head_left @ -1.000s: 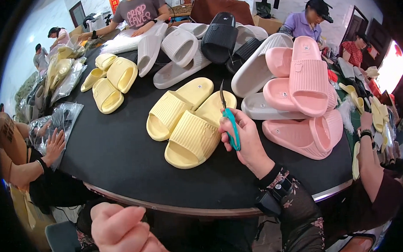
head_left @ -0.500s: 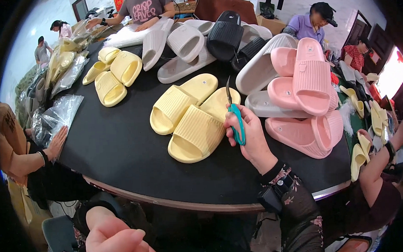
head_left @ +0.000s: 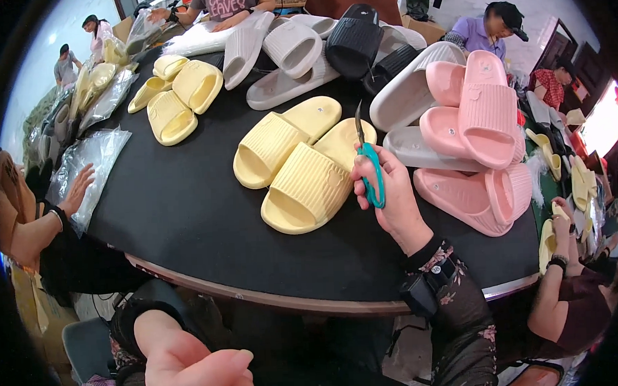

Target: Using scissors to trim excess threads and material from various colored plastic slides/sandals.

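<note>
Head view: right hand (head_left: 391,197) grips teal-handled scissors (head_left: 371,169) beside ribbed yellow slipper (head_left: 307,193).

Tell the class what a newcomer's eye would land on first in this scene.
The right hand at the table's middle grips teal scissors, blades up, beside a pair of yellow slides. To their right, pink slides are stacked, with grey and black ones behind. The left hand hangs empty below the black table.
</note>
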The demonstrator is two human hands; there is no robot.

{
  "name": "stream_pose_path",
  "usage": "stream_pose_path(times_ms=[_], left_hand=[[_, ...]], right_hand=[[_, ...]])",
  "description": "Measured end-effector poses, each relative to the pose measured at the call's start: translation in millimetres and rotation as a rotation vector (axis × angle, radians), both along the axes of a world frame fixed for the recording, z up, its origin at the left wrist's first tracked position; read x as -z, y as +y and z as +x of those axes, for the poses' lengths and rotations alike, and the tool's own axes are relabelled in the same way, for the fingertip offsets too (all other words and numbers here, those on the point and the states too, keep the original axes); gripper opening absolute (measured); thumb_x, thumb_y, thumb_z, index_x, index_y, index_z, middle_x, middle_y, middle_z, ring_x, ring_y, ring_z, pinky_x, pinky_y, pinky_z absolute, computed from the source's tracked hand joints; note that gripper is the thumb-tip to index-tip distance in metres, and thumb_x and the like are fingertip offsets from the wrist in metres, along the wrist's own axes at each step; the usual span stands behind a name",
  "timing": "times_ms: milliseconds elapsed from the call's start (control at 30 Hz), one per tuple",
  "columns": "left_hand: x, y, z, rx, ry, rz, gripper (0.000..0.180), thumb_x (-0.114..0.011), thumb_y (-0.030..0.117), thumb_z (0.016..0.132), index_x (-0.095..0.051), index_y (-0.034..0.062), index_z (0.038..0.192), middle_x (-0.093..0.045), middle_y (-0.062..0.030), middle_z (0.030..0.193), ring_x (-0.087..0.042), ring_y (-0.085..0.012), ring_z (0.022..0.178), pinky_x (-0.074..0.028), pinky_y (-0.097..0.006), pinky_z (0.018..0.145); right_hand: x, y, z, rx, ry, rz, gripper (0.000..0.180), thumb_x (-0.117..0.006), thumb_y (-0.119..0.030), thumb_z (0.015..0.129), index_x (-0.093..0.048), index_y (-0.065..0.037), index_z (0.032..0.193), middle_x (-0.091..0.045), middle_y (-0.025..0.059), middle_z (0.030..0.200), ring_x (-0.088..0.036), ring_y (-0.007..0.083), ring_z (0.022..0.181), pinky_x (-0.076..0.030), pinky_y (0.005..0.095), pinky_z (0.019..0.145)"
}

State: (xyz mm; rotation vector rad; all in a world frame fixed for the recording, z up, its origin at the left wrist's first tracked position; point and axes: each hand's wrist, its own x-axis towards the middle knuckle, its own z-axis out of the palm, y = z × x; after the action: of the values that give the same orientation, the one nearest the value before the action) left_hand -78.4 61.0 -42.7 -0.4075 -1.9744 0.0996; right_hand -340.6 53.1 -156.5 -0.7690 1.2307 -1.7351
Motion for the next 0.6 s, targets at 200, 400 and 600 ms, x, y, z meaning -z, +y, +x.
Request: stream_pose_path(times_ms=[200,400,600], left_hand=[[-5,-8,-4,0.1,-0.042,-0.005,0.055,-0.045,0.025,0.097,-0.02,0.0397,0.145,-0.048,-0.0051,0.082,-0.045,-0.0183,0.061,-0.05,-0.037,0.057],[-13,-16,4,0.166,-0.208,-0.065,0.058,-0.047,0.022,0.096,-0.02,0.0378,0.145,-0.047,-0.0047,0.08,-0.045,-0.0173,0.062,-0.05,-0.035,0.058],[1,-17,-4,0.176,-0.013,-0.103,0.061,-0.048,0.019,0.095,-0.018,0.0357,0.146,-0.046,-0.0047,0.079,-0.045,-0.0166,0.059,-0.051,-0.034,0.055]], right_hand=[[0,0,-1,0.017,-0.007,0.017,0.048,-0.063,-0.02,0.085,-0.044,0.006,0.122,-0.054,0.0044,0.079,-0.052,0.0059,0.057,-0.04,0.0178,0.04],[0,0,-1,0.011,0.0,0.019,0.051,-0.064,-0.021,0.084,-0.043,0.006,0.123,-0.054,0.0046,0.079,-0.052,0.006,0.057,-0.04,0.0178,0.04],[0,0,-1,0.02,0.01,0.019,0.053,-0.064,-0.021,0.084,-0.043,0.007,0.123,-0.054,0.0041,0.077,-0.052,0.0059,0.057,-0.039,0.0179,0.039]])
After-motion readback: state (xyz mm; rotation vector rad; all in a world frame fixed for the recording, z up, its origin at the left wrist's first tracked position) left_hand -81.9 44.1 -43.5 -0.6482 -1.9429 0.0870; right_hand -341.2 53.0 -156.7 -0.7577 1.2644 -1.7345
